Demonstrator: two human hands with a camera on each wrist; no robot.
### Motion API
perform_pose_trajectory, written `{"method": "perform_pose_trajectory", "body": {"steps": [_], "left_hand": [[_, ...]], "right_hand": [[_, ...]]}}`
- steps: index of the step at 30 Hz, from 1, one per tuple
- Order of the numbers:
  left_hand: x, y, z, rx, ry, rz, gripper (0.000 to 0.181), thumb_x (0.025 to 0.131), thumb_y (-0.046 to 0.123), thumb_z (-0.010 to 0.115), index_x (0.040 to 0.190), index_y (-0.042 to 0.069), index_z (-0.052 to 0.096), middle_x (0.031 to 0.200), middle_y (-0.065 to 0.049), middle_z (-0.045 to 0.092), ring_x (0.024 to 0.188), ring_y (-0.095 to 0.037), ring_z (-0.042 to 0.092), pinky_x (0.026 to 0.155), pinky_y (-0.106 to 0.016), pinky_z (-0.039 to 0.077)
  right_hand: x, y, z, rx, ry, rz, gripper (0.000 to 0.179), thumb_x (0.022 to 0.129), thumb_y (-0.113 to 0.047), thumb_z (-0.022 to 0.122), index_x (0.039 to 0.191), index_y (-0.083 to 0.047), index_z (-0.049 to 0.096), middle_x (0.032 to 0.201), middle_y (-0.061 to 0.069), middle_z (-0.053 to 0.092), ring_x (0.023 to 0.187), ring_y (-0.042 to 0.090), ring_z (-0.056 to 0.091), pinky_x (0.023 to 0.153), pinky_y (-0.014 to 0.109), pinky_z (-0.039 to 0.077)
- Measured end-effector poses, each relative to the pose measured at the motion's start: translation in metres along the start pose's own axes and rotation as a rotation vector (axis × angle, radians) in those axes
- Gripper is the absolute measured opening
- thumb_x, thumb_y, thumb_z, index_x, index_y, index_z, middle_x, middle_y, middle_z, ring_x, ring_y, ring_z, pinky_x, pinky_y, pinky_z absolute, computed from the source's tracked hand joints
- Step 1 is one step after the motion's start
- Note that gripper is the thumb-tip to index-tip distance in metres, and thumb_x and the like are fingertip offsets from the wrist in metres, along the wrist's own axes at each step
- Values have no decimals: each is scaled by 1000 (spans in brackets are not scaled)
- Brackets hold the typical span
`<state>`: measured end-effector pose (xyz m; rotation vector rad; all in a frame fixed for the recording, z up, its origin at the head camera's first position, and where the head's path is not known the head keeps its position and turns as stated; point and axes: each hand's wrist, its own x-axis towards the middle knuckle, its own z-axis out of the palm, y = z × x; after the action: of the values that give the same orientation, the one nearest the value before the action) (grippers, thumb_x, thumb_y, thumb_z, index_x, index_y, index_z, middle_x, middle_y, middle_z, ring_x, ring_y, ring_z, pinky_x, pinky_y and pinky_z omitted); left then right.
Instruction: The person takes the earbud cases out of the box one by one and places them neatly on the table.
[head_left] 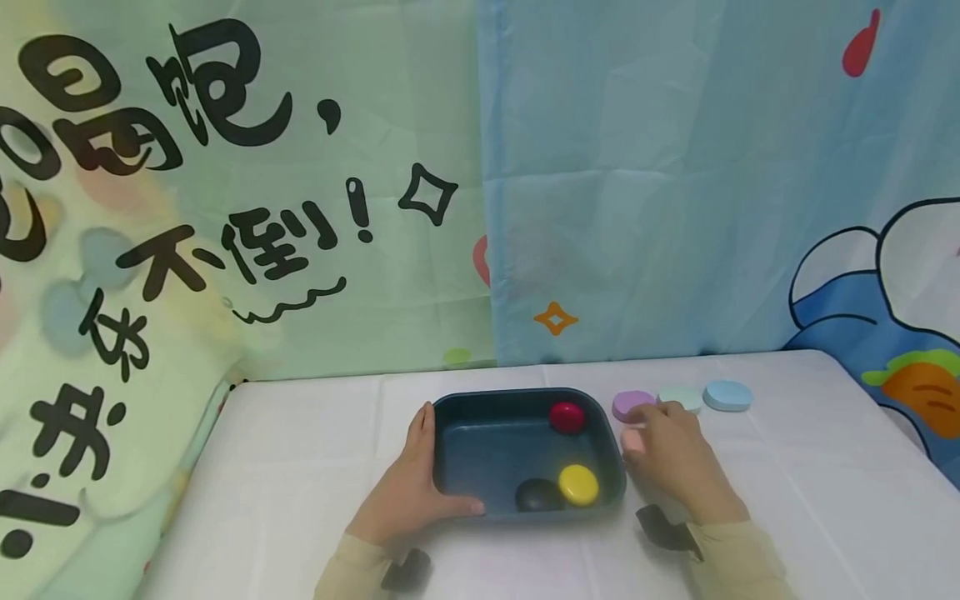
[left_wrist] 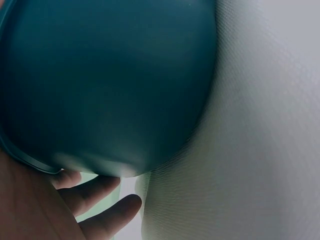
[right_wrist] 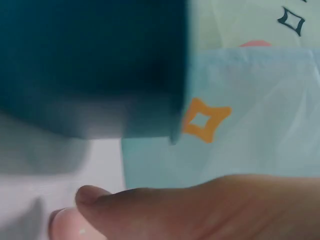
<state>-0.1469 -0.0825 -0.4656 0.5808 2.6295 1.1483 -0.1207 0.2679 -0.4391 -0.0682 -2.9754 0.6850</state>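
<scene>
A dark blue rectangular tray (head_left: 480,458) lies on the white tabletop. Inside it are a red disc (head_left: 567,417), a yellow disc (head_left: 578,485) and a black disc (head_left: 538,495). My left hand (head_left: 408,483) grips the tray's left end, thumb along the front and fingers at the side; the left wrist view shows the tray's outer wall (left_wrist: 110,85) close up. Just right of the tray, my right hand (head_left: 675,454) pinches a pink disc (head_left: 632,442), partly hidden by the fingers. In the right wrist view the thumb (right_wrist: 150,210) touches that pink disc (right_wrist: 75,225).
Behind the right hand stand a purple disc (head_left: 630,403), a pale green disc (head_left: 681,398) and a light blue disc (head_left: 727,396) in a row. A printed cloth (head_left: 637,183) hangs along the table's back edge.
</scene>
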Motion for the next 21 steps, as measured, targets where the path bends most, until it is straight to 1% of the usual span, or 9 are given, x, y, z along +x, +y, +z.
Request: {"method": "perform_pose_trajectory", "body": {"steps": [4,9,13,15,16,19,21], "left_hand": [[0,1,0,2,-1,-5,141,68,62,85,162,9,-6,169,-11,-2,149,-31,24,113,-48,35],[0,1,-1,-1,-5,-5,140,69,61,85,162,11,-6,169,-11,-2,148,-32,27,112,-49,36],[0,0,-1,0,-10,-9,140,69,62,85,161,11,-7,169,-11,-2,149,-32,25,112,-50,36],[0,0,-1,-2,-11,-12,140,69,62,85,161,11,-7,169,-10,-2,149,-32,25,112,-50,36],[0,-1,-1,-2,-12,-14,140,69,62,85,162,10,-6,169,-10,-2,149,-32,25,112,-50,36],[1,-1,0,1,-11,-14,140,69,61,85,162,9,-6,169,-10,-2,148,-32,26,112,-50,36],[1,-1,0,1,-9,-11,140,69,60,86,162,8,-5,168,-12,-2,148,-33,26,111,-50,37]], "right_hand": [[-4,-10,-6,14,57,-41,33,86,-6,65,116,7,65,119,38,53,113,55,49,95,68,42],[-8,-25,-12,42,100,-36,33,87,-2,66,119,3,64,121,34,52,115,53,47,95,66,42],[-11,-39,-16,39,95,-21,34,88,-4,70,121,3,63,124,33,51,116,51,45,97,65,42],[-12,-44,-16,24,90,-27,37,87,-6,73,121,4,63,124,32,52,115,50,46,96,64,44],[-13,-47,-16,15,86,-37,38,87,-6,75,121,4,63,123,32,52,114,50,47,95,63,45],[-14,-53,-13,-8,96,-103,39,84,-6,78,119,5,64,119,30,56,111,48,50,93,61,47],[-15,-58,-10,-24,87,-138,40,82,-6,80,118,4,65,117,29,57,110,47,52,93,60,48]]}}
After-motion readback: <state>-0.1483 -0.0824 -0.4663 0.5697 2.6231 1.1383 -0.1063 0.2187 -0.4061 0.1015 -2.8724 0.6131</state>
